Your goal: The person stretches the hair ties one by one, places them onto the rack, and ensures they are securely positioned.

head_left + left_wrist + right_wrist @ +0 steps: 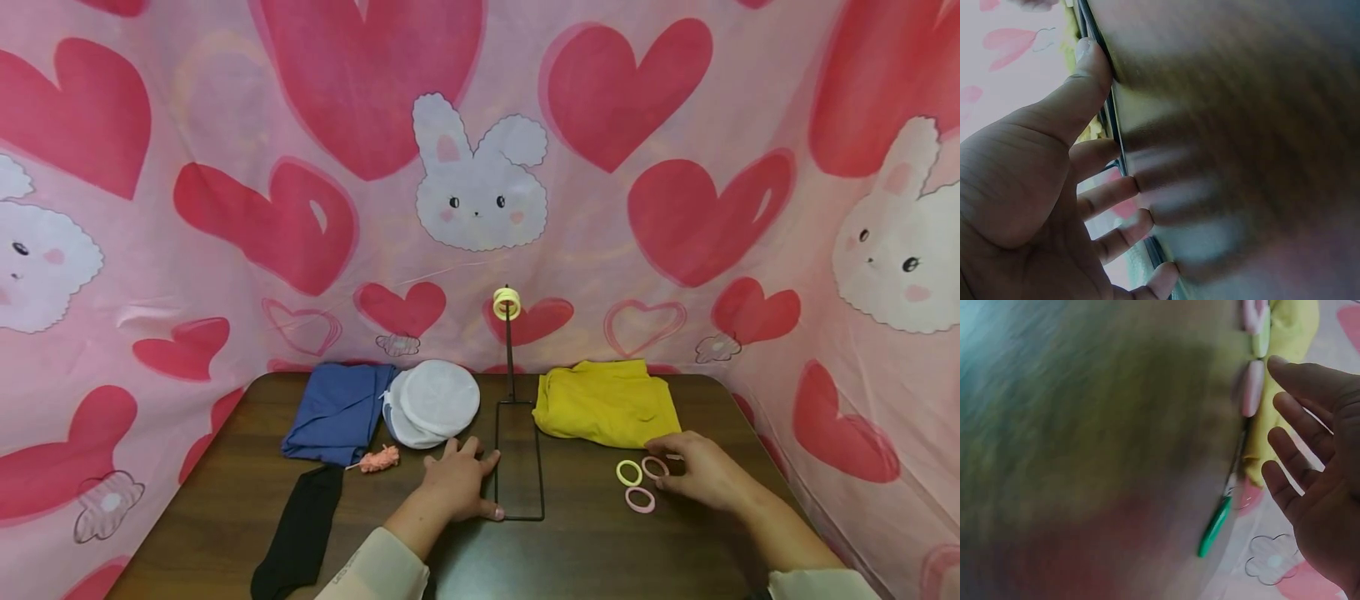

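Note:
A black wire stand (542, 467) has a rectangular base on the table and an upright rod. Pale yellow rings (506, 315) hang at the rod's top. My left hand (452, 490) rests with spread fingers at the base's left side, its thumb touching the front corner. On the right lie a yellow ring (619, 476), a pink ring (640, 507) and a salmon-pink ring (656, 477). My right hand (705, 468) hovers beside the salmon-pink ring, thumb and fingers apart around it. In the right wrist view its fingers (1294, 415) are loosely bent, holding nothing.
Folded yellow cloth (607, 404) lies behind the rings. At the left are folded blue cloth (341, 408), a white round mesh bag (438, 400), a coral yarn bundle (380, 459) and a black sock (300, 533). A green-handled tool (1215, 526) shows in the right wrist view.

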Tool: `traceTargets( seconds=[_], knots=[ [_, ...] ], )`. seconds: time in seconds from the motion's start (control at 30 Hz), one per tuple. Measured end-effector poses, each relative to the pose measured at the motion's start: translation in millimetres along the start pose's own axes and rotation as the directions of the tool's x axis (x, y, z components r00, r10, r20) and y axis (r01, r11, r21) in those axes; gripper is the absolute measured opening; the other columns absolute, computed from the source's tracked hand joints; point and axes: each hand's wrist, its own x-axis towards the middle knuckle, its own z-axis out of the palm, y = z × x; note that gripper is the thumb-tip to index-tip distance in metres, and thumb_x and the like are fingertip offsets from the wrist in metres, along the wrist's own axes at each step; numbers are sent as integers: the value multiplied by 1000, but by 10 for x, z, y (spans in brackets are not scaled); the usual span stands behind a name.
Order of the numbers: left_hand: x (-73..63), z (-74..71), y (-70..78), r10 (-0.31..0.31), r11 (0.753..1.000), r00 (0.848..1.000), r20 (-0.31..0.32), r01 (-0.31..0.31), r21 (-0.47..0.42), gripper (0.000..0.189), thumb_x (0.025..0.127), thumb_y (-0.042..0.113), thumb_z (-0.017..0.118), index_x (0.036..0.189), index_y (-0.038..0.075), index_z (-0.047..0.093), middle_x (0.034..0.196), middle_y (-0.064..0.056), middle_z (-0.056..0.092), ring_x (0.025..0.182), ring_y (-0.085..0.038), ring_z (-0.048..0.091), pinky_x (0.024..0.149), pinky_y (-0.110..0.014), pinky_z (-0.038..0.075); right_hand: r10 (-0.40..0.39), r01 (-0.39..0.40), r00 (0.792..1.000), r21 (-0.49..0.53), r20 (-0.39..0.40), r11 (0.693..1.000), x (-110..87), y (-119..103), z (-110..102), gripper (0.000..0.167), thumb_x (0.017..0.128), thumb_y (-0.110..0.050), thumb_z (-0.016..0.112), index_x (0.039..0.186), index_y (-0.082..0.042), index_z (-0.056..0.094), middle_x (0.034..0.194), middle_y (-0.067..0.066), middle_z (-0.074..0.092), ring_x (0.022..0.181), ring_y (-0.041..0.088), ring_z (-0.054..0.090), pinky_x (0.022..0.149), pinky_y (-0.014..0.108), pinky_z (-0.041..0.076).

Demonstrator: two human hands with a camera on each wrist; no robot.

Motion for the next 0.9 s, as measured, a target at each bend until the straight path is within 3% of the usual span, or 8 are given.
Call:
traceTargets(
  seconds=[0.23, 0.47, 0.67, 0.9],
  knots=[
    [-5, -11, 1, 1, 1000, 1000, 14, -1, -2, 96, 69, 75, 80, 152, 33, 56, 141, -4, 49, 120, -32, 45, 85, -65, 46, 67, -65, 996, -29, 62, 997, -9, 111, 53, 45, 74, -21, 92, 115, -9, 77, 106, -4, 73, 99, 22, 63, 88, 48, 51],
    [1, -20, 5, 2, 1000, 1000, 17, -2, 0, 95, 69, 75, 80, 152, 33, 56, 140, -4, 50, 120, -32, 45, 85, -65, 46, 48, -45, 997, -50, 56, 998, 6, 172, 72, 37, 77, -21, 91, 109, -11, 76, 100, -7, 72, 94, 21, 63, 86, 47, 51],
    [-2, -27, 12, 6, 1000, 1000, 15, -6, 3, 96, 69, 75, 80, 152, 32, 56, 140, -4, 50, 120, -32, 46, 85, -65, 46, 36, -36, 999, -43, 8, 998, 18, 124, 45, 28, 80, -19, 89, 104, -17, 77, 97, -12, 70, 92, 15, 63, 83, 41, 53],
    [-10, -40, 12, 3, 1000, 1000, 15, -3, -3, 96, 69, 74, 80, 152, 32, 56, 140, -4, 50, 120, -32, 45, 85, -65, 46, -79, 76, 989, -31, -125, 997, 87, -48, -25, 27, 78, -13, 90, 100, -20, 76, 95, -15, 70, 88, 8, 66, 78, 37, 58]
  ],
)
